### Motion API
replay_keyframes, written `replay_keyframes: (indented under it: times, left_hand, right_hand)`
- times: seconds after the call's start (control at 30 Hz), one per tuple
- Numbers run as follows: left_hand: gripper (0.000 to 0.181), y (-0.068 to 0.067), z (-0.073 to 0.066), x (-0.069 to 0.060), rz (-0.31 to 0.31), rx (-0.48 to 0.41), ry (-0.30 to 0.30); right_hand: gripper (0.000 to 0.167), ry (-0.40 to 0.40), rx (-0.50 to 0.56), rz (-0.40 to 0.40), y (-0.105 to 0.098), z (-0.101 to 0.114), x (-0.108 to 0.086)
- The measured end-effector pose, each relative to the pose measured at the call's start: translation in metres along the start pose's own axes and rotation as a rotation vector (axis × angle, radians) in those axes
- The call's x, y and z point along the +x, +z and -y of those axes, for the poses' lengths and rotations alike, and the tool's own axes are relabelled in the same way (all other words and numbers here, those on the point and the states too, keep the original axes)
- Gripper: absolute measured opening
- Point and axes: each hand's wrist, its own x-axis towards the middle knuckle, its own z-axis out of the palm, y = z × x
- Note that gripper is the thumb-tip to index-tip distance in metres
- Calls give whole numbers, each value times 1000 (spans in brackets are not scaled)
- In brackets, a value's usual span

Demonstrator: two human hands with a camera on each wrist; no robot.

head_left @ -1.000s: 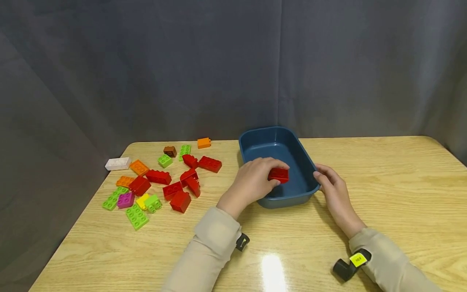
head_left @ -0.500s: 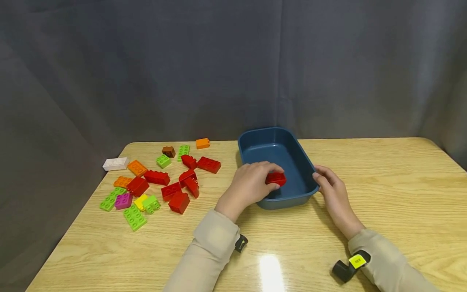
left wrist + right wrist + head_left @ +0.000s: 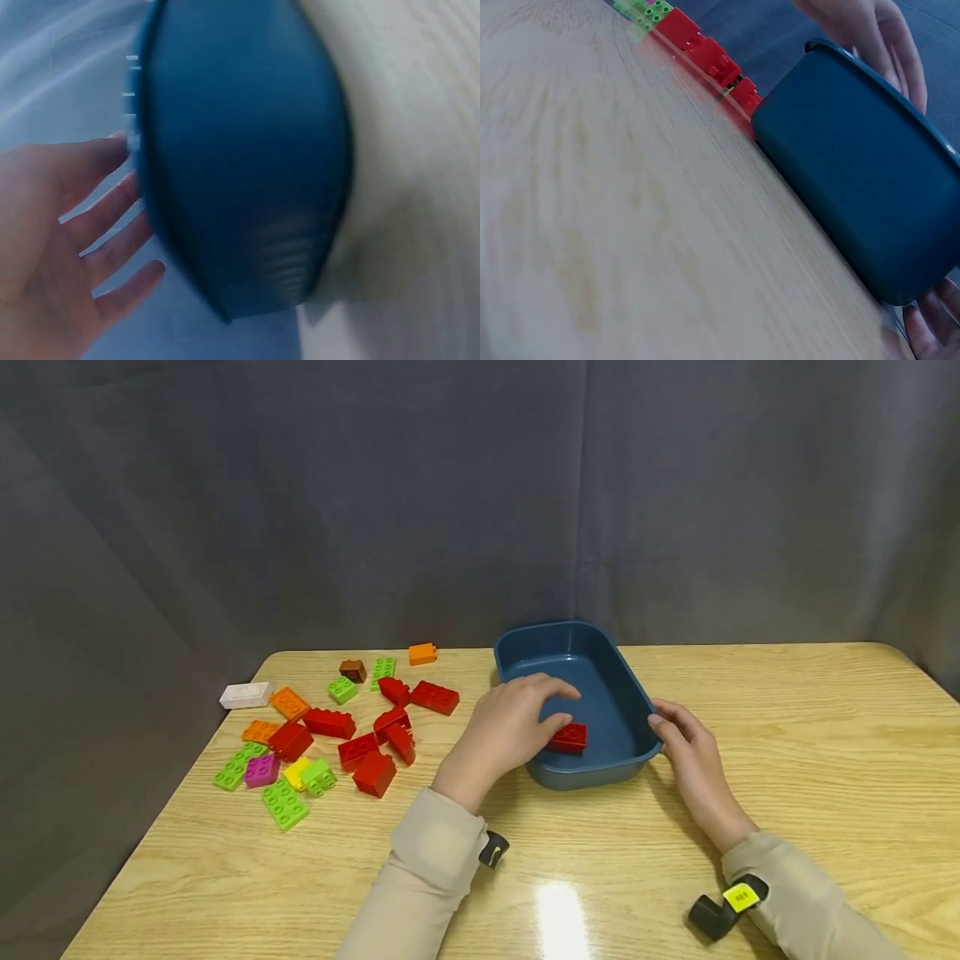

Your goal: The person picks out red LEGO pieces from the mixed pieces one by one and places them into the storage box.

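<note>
My left hand (image 3: 506,727) hovers over the near left part of a blue tray (image 3: 626,768). Its thumb and fingers are parted, with nothing held between them. A red brick (image 3: 572,739) lies inside the tray just under the thumb, partly hidden by it. In the left wrist view, the left hand (image 3: 52,247) appears with spread fingers beyond the tray's rim. My right hand (image 3: 693,768) holds the tray's near right corner, thumb at the rim and fingers along the outer wall.
Left of the tray, loose bricks are scattered: several red ones (image 3: 358,752), green ones (image 3: 285,804), orange ones (image 3: 289,702), a purple one (image 3: 262,771), a yellow one (image 3: 297,773), a brown one (image 3: 353,671) and a white one (image 3: 247,695). A grey curtain (image 3: 420,510) hangs behind the table.
The red brick, held by my left hand earlier, has been lowered and let go in the tray. The left fingers have parted and drawn slightly back. My right hand stays at the tray corner.
</note>
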Motion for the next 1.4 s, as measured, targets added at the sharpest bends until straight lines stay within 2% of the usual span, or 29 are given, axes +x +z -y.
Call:
replay_keyframes:
  times: [0.13, 0.23, 0.5, 0.6, 0.77, 0.93, 1.1, 1.4]
  left_hand:
    - [33, -11, -3, -3, -29, 0, -7]
    - [33, -19, 2, -6, -58, 10, -44]
    - [29, -24, 33, -9, -194, 98, -178]
    - [29, -24, 44, -10, -214, 120, -236]
    - [28, -23, 60, -12, -180, 117, -306]
    - [33, -14, 70, -13, -141, 84, -358]
    - [43, -4, 75, -12, -81, 52, -401]
    - [52, 1, 79, -15, -11, 108, -453]
  right_hand:
    - [52, -10, 0, -3, 0, 0, 0]
    - [52, -6, -2, 1, 1, 0, 0]
    - [52, 8, -13, 1, 0, -1, 1]
    - [52, 6, 2, 1, 1, -1, 2]
    - [51, 1, -5, -4, 0, -2, 2]
    - [52, -14, -4, 1, -1, -2, 1]
    - [53, -35, 14, 3, 0, -2, 1]
    - [51, -24, 22, 2, 1, -2, 1]
